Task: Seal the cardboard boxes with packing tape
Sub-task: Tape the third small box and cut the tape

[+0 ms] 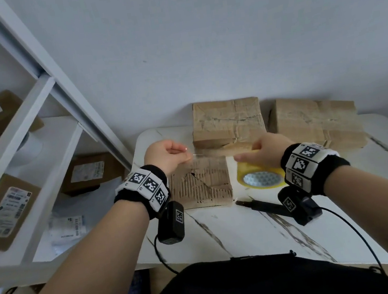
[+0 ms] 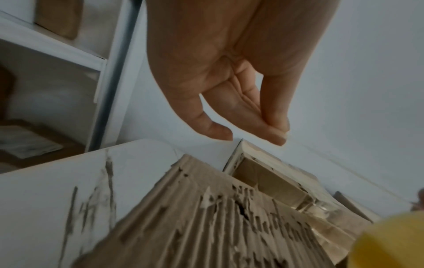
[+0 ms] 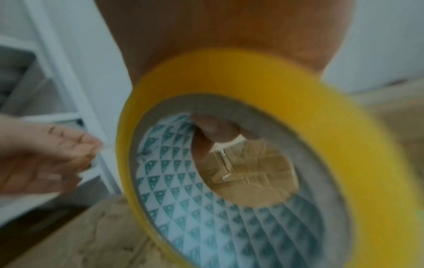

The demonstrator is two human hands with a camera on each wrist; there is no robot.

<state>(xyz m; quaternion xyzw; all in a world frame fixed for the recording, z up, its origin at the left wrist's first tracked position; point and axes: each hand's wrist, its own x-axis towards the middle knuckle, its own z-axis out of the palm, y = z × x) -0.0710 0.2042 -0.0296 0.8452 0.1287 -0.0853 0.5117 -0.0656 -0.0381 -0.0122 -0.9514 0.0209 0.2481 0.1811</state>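
Yellowish clear tape was the thing both sets of fingers were working. The left hand (image 1: 164,157) had its thumb and fingers (image 2: 273,134) pinched together on what was probably the free end of the tape, though the film itself was nearly invisible. The right hand (image 1: 266,148) had its fingers hooked through the core of the tape roll (image 1: 260,177), one fingertip (image 3: 214,127) showing inside the ring. Held well apart like that, the hands likely drew out a span to lay across a seam. Just below them lay the torn cardboard box (image 1: 201,183), its corrugation bared, apparently the next to be sealed. Behind it on the tabletop (image 1: 248,233) sat two taped boxes (image 1: 228,122), pushed back toward the wall. A black tool (image 1: 260,206), perhaps a cutter, lay near the roll, within reach.
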